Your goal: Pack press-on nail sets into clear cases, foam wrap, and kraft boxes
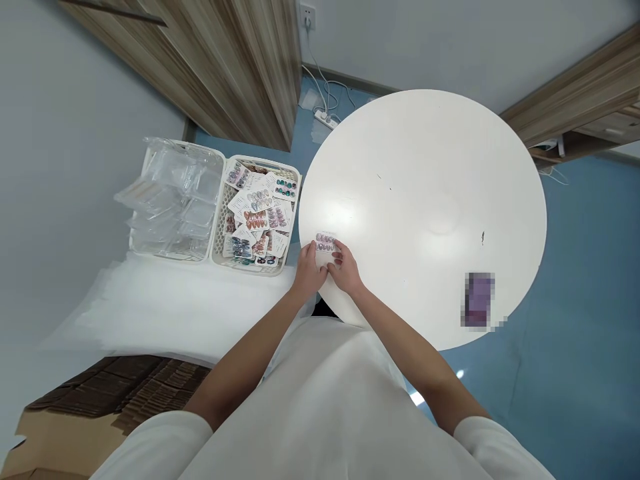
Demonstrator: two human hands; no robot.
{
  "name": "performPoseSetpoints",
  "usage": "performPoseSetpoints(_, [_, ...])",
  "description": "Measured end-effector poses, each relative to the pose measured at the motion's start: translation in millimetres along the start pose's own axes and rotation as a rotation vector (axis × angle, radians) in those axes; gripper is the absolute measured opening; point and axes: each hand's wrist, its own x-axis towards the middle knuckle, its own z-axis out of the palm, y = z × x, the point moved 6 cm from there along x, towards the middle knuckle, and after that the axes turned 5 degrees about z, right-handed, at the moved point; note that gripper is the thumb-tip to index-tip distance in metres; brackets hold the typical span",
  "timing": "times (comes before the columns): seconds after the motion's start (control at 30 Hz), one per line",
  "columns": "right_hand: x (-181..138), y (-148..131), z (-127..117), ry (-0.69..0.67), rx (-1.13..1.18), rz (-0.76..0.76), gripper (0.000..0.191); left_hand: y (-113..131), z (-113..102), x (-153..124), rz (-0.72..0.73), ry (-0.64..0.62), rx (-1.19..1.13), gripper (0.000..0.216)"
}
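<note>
The left hand (310,272) and the right hand (346,270) pinch a small card (325,243) between them, fingertips at its 2 sides, thumbs close together at the near end. It carries 2 rows of shiny, nail-shaped pieces and sits over the near-left edge of the round white surface (425,153); from here I can't tell whether it touches down. I'd say a light grip on the margins serves best, off the glossy pieces, with the card level so nothing bends or works loose. Just left of the surface, an open basket (245,268) holds loose cards (257,220); beside it, a 2nd basket (170,256) is heaped with clear packets (175,170). Well off to the right lies a blurred purple object (479,299)
</note>
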Motion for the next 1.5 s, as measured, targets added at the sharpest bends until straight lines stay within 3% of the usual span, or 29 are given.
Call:
performPoseSetpoints(0.83, [-11,1,-7,-0.025,-0.007,0.019,0.068,1,3,-9,0.029,0.043,0.066,0.072])
performPoseSetpoints(1.27, [-61,27,-33,-0.097,0.169,0.104,0.035,0,18,-34,-0.024,0.058,0.103,0.066])
performPoseSetpoints(1.5, [-92,24,-64,-0.155,0.183,0.018,0.029,23,39,-70,0.019,0.020,0.114,0.054])
